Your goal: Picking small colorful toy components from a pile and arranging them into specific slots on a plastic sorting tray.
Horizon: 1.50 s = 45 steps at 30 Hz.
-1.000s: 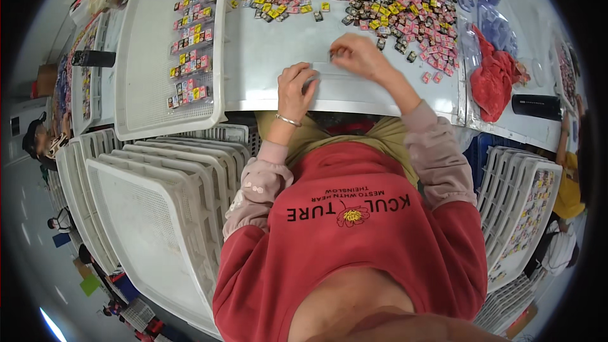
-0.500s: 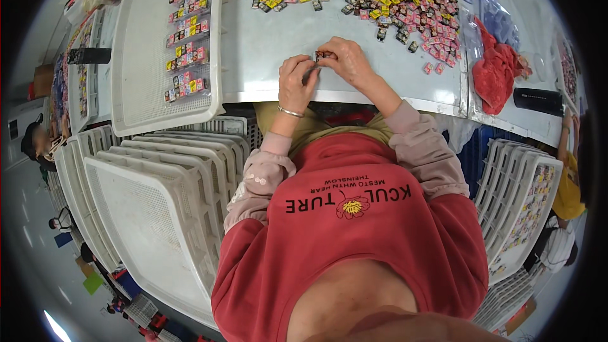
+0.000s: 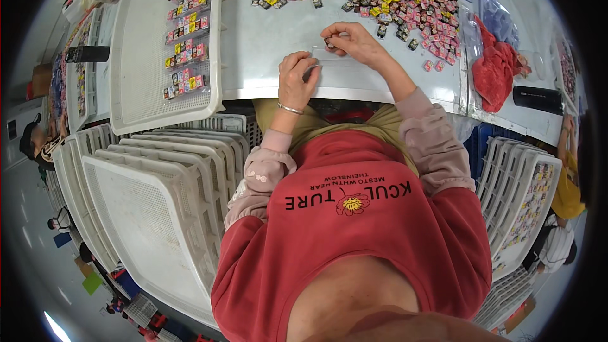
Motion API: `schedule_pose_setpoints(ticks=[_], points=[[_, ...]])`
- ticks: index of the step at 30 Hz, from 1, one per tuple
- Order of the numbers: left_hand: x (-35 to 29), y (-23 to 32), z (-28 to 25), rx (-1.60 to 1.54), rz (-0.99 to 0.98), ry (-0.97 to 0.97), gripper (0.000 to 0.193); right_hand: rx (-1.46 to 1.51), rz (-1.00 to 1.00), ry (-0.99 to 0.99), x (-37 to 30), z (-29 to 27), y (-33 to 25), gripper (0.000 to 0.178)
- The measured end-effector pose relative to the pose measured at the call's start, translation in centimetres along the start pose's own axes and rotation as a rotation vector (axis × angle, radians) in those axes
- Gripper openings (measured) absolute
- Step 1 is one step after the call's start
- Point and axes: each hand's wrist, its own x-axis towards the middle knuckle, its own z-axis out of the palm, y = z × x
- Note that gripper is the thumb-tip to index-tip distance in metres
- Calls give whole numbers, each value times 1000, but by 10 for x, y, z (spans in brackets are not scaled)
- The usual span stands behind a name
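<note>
My right hand [image 3: 354, 43] pinches a small dark printed block [image 3: 330, 44] between thumb and fingers, just above the table. To its left, my left hand [image 3: 296, 80] curls its fingers at the left end of a clear plastic tray [image 3: 330, 59], which looks gripped there; the thumb stands partly apart. The clear tray is hard to make out against the pale tabletop [image 3: 259, 50]. Beyond my hands spreads a heap of small pink, yellow and black blocks [image 3: 405, 0], with a few lying loose at its near edge.
At the left, a white perforated tray [image 3: 142, 82] carries filled clear packs [image 3: 185, 82] in a column. White trays [image 3: 145, 215] stand stacked below it. Red cloth [image 3: 494, 76], clear plastic pieces [image 3: 497, 16] and a black cylinder [image 3: 537, 100] lie at the right. Other people work at both sides.
My right hand has moved up and right, away from my left hand, with a dark block in its fingers. The clear tray now shows between them. My left hand has barely moved.
</note>
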Motion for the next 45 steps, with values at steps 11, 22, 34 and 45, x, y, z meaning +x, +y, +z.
schedule_pose_setpoints(ticks=[11,22,34,45], points=[[2,3,1,-43,25,-12,16,-777,-371,-284,29,5,-8,16],[-1,-2,6,-17,42,8,19,-943,-546,176,-21,46,13,19],[21,-2,-12,128,171,-270,41,-985,-421,631,-73,-146,-23,20],[23,-17,-11,40,202,-260,36,-1315,-470,83,-36,-106,3,25]])
